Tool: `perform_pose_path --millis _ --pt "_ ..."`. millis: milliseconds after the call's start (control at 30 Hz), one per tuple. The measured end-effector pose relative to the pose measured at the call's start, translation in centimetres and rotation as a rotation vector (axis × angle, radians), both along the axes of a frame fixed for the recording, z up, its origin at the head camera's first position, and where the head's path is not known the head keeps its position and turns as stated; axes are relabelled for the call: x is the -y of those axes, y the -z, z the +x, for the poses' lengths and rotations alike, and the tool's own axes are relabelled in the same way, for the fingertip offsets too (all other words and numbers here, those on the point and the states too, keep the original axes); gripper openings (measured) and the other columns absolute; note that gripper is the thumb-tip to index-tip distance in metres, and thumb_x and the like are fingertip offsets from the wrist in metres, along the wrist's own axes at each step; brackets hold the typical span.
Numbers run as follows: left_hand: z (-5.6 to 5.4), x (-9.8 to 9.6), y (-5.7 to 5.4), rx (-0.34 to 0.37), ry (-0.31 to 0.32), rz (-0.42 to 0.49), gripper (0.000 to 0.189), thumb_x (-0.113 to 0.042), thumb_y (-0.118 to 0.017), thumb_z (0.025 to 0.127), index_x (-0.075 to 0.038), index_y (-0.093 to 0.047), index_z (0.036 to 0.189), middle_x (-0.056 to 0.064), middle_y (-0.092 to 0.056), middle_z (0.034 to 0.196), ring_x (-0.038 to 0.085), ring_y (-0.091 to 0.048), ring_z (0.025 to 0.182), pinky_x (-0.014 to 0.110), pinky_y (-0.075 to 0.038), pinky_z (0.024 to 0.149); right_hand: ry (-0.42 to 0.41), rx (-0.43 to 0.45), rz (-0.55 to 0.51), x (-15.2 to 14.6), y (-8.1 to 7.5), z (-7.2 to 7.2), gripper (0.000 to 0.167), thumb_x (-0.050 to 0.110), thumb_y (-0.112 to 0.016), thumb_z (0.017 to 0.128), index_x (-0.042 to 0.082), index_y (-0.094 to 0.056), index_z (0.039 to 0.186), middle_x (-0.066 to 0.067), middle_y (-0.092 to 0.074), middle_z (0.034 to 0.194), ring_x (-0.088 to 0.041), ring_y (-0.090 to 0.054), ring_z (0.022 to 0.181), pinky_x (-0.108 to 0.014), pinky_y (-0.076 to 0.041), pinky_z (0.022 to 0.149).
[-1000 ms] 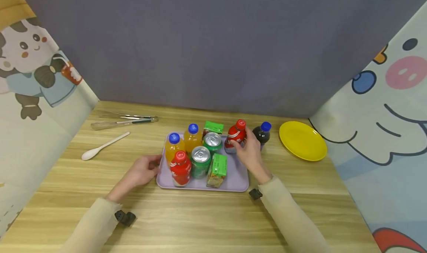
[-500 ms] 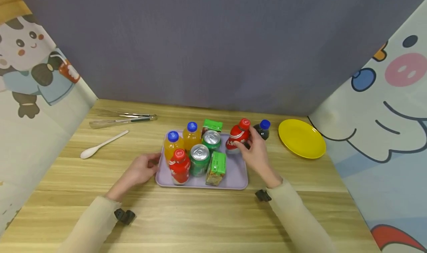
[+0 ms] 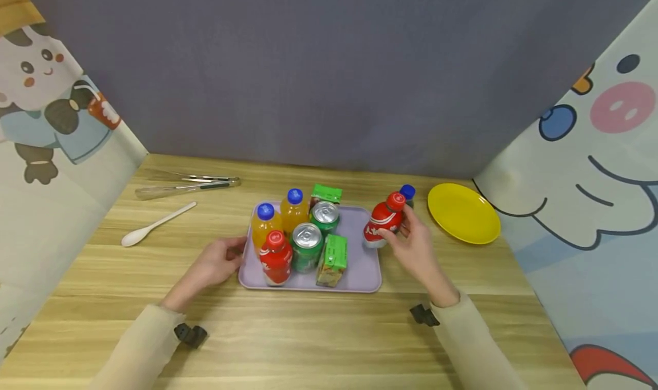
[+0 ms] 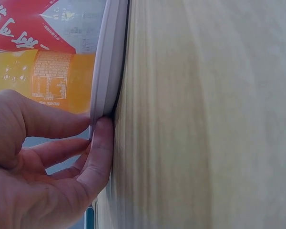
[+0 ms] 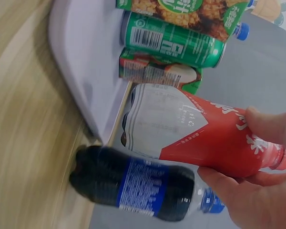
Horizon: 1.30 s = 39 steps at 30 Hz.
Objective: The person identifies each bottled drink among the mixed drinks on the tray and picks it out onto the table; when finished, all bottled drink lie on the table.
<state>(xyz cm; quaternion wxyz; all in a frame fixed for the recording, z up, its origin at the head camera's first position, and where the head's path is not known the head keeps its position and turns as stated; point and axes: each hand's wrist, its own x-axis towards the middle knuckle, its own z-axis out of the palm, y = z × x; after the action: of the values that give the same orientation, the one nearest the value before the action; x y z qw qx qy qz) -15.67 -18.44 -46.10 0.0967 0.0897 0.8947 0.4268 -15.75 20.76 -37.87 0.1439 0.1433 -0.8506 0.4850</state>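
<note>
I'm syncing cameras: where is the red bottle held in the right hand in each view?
Head: the held red bottle, right of centre.
Left wrist: not visible; the second red bottle is top left.
Right wrist: right of centre, lying sideways in the picture.
Shared landmark: the purple tray, in all three.

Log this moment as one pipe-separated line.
right hand: grips a red bottle, tilted at right end of tray | left hand: pinches tray rim | dark bottle: stands beside tray

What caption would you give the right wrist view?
The right hand holds a red-labelled plastic bottle beside a dark, blue-capped plastic bottle.
</note>
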Motion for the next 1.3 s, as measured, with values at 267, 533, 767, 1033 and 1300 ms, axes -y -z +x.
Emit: perform_pose_path --millis 267,533,767,1033,1300 --pt "0.1 0.0 -0.1 0.010 -0.006 -0.007 0.052 0.004 -0.063 0.083 0.013 -0.048 0.131 0.025 -0.060 0.115 0.024 -0.062 0.084 0.030 -0.053 0.066 0.010 -0.017 -0.015 -2.7 1.6 0.2 0.061 -0.010 -0.071 0.078 -0.014 -0.042 0.131 -0.031 -0.053 0.124 -0.041 -0.053 0.113 -0.043 -0.045 0.088" --pt "0.0 0.0 -0.2 0.002 0.002 -0.015 0.050 0.002 -0.063 0.083 0.012 -0.049 0.131 0.023 -0.061 0.113 0.024 -0.062 0.085 0.033 -0.053 0.068 0.121 -0.034 0.056 -6.3 2.8 0.4 0.061 -0.004 -0.076 0.077 -0.011 -0.046 0.129 -0.029 -0.057 0.120 -0.040 -0.056 0.110 -0.033 -0.046 0.086" --pt "0.0 -0.1 -0.1 0.000 -0.001 -0.019 0.050 0.003 -0.062 0.083 0.012 -0.049 0.131 0.023 -0.061 0.114 0.024 -0.062 0.085 0.032 -0.053 0.068 0.193 -0.002 0.106 -8.7 2.7 0.0 0.060 -0.005 -0.075 0.077 -0.012 -0.045 0.129 -0.029 -0.057 0.120 -0.040 -0.056 0.109 -0.024 -0.046 0.086" --pt "0.1 0.0 -0.2 0.005 -0.002 -0.012 0.050 0.003 -0.063 0.083 0.012 -0.049 0.131 0.023 -0.061 0.114 0.023 -0.061 0.085 0.032 -0.052 0.068 0.242 0.065 0.098 -9.9 3.5 -1.4 0.065 0.003 -0.073 0.082 -0.010 -0.039 0.136 -0.027 -0.051 0.129 -0.039 -0.048 0.120 -0.043 -0.043 0.091" --pt "0.0 0.1 -0.3 0.024 -0.003 -0.003 0.052 0.003 -0.063 0.083 0.012 -0.047 0.132 0.023 -0.061 0.113 0.023 -0.061 0.083 0.031 -0.052 0.065 0.266 0.076 0.035 -10.1 4.4 -3.5 0.066 0.000 -0.072 0.082 -0.008 -0.038 0.138 -0.026 -0.049 0.131 -0.037 -0.047 0.122 -0.045 -0.042 0.093"
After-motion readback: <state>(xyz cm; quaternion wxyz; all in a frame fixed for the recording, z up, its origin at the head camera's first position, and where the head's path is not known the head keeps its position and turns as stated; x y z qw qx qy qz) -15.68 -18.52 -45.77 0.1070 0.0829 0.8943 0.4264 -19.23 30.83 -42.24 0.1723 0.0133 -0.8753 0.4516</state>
